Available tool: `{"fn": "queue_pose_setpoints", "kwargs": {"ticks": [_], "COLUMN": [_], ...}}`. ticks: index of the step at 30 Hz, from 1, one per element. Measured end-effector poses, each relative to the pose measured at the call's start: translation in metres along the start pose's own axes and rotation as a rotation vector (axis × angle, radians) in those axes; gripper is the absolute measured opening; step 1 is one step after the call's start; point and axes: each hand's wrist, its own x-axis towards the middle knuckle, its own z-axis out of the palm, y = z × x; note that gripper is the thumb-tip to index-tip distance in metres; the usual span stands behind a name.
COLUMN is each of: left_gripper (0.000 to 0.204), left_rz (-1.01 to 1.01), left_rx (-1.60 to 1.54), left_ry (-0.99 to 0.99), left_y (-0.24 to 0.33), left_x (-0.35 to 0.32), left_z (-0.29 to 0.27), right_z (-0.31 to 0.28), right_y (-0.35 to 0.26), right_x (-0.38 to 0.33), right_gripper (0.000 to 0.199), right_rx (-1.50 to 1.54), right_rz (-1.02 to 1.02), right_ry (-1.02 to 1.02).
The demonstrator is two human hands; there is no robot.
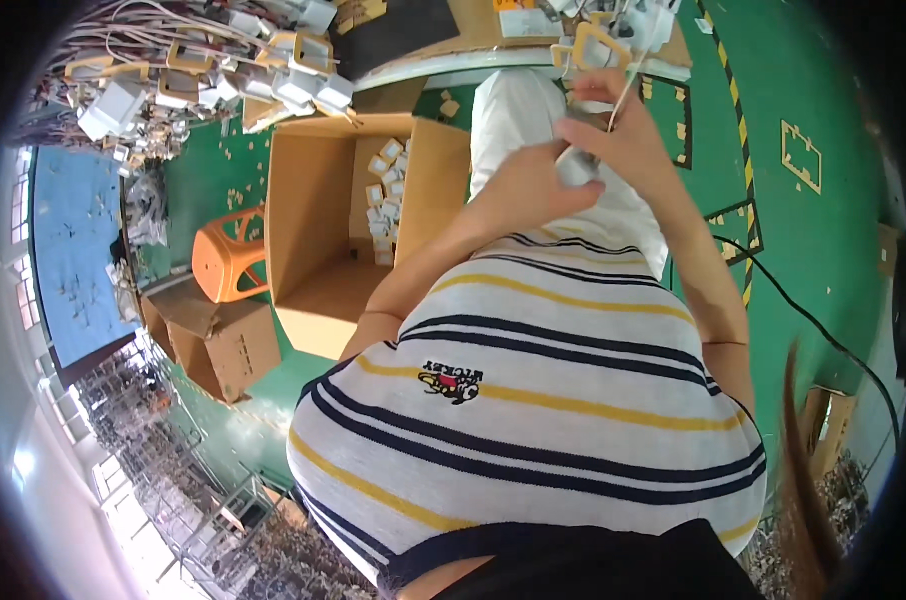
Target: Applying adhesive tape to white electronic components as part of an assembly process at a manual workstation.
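Observation:
Over my lap, a small whitish box-shaped part (pixel 577 168) sits between my two hands. My left hand (pixel 533 188) is closed on its near left side, with the thumb along the lower edge and the other fingers partly hidden. From the right, my right hand (pixel 623 135) grips the same part, fingers curled over its top. A thin white cable (pixel 628 90) runs up from beside the right fingers toward the table edge. Just beyond, more white parts with yellow square frames (pixel 601 45) lie on the worktable (pixel 413 62).
Left of my legs stands a big open carton (pixel 318 200) with several white square parts (pixel 385 205) inside. A heap of cabled white parts (pixel 303 80) overhangs the table's left end. An orange stool (pixel 223 258) and a smaller carton (pixel 228 345) are farther left. A black cable (pixel 808 310) crosses the green floor at right.

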Motion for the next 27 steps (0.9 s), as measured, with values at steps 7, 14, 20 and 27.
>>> {"fn": "queue_pose_setpoints", "kwargs": {"ticks": [7, 14, 20, 27], "left_gripper": [0.03, 0.038, 0.041, 0.056], "left_rz": [-0.18, 0.085, 0.099, -0.021], "left_rx": [-0.54, -0.182, 0.019, -0.266], "left_ry": [-0.33, -0.188, 0.12, 0.349], "left_y": [-0.011, -0.012, -0.016, -0.075], "left_x": [-0.012, -0.011, -0.019, 0.032], "left_z": [-0.037, -0.03, -0.037, -0.068], "right_z": [-0.016, -0.027, -0.085, -0.149], "right_y": [-0.011, -0.043, -0.076, -0.064], "right_x": [-0.021, -0.036, -0.037, 0.051], "right_gripper": [0.016, 0.011, 0.022, 0.035], "right_rx": [0.175, -0.27, 0.36, 0.002], "right_rz": [-0.217, -0.317, 0.214, -0.096], "right_ry": [-0.481, -0.294, -0.451, 0.089]}}
